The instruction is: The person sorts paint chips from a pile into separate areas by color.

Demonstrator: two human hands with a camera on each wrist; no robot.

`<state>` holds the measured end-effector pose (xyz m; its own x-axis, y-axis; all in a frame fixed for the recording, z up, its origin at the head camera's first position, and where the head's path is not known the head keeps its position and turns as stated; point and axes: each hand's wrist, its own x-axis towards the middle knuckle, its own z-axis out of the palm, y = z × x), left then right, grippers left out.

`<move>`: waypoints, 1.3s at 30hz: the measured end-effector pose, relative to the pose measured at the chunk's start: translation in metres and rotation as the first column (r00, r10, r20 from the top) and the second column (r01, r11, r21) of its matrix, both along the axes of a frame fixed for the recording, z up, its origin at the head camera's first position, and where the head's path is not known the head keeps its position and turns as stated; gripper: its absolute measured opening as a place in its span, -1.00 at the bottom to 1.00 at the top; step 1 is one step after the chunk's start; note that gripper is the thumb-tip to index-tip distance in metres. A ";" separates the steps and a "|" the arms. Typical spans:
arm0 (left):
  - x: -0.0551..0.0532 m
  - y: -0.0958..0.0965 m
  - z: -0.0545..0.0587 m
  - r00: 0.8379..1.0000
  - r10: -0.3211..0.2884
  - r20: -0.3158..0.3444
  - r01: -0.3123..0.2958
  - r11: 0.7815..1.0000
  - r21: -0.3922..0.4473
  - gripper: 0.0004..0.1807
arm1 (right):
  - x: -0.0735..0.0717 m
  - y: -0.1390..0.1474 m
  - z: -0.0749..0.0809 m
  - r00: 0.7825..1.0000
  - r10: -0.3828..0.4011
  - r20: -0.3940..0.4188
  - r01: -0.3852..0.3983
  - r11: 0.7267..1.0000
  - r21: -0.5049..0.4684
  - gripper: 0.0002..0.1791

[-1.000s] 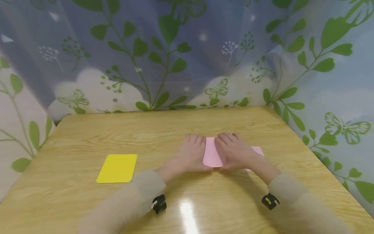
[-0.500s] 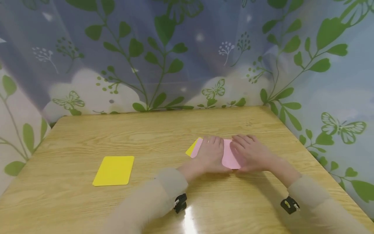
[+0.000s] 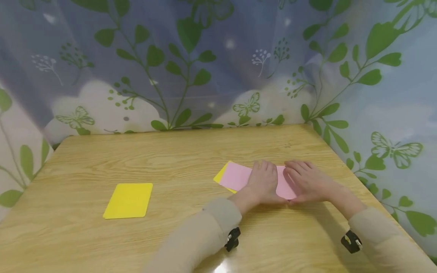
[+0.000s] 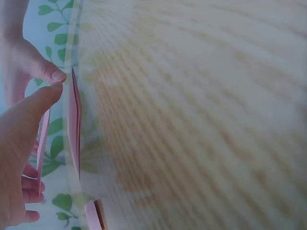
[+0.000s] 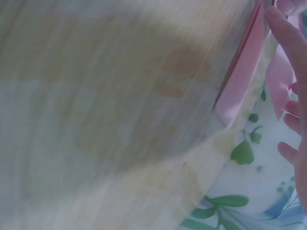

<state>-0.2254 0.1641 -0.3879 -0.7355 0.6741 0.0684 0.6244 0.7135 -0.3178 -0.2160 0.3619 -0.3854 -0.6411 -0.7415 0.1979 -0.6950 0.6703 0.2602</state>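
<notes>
Though head hides it | left wrist: pink stack (image 4: 76, 127) below held card (image 4: 42, 143)

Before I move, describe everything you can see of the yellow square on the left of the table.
The yellow square is plain, bright and thin, with rounded corners, and looks like paper or card. It lies flat on the wood-grained table, its outline slanted by the viewing angle. Whether it is one layer or several, I cannot tell. The left hand and right hand, at a pink sheet off to its right, do not touch it.
</notes>
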 end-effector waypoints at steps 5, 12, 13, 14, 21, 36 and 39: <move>-0.003 0.008 -0.005 0.999 0.019 0.030 -0.020 1.000 0.008 0.19 | -0.001 0.009 -0.003 0.994 -0.068 0.089 0.067 0.998 0.016 0.04; -0.008 0.016 -0.008 0.997 0.020 0.072 -0.022 0.999 0.026 0.14 | -0.007 0.014 -0.005 0.992 -0.041 0.116 0.041 0.999 0.000 -0.01; -0.009 0.016 -0.008 0.996 0.025 0.081 -0.027 0.999 0.026 0.14 | -0.008 0.014 -0.005 0.993 -0.033 0.110 0.033 0.999 -0.002 -0.02; -0.009 0.017 -0.008 0.996 0.030 0.088 -0.032 0.999 0.027 0.15 | -0.010 0.014 -0.006 0.994 -0.026 0.105 0.027 1.000 -0.004 -0.02; -0.011 0.022 -0.013 0.987 0.064 0.145 -0.070 0.997 0.034 0.22 | -0.010 0.013 -0.005 0.982 -0.074 0.172 0.072 0.997 0.021 -0.01; -0.005 0.031 -0.020 0.971 0.063 0.230 -0.081 0.994 0.070 0.20 | -0.003 0.023 -0.006 0.947 -0.172 0.270 0.164 0.985 0.054 -0.01; -0.006 0.032 -0.022 0.966 0.063 0.249 -0.087 0.993 0.084 0.18 | -0.003 0.024 -0.006 0.938 -0.187 0.290 0.179 0.982 0.053 -0.02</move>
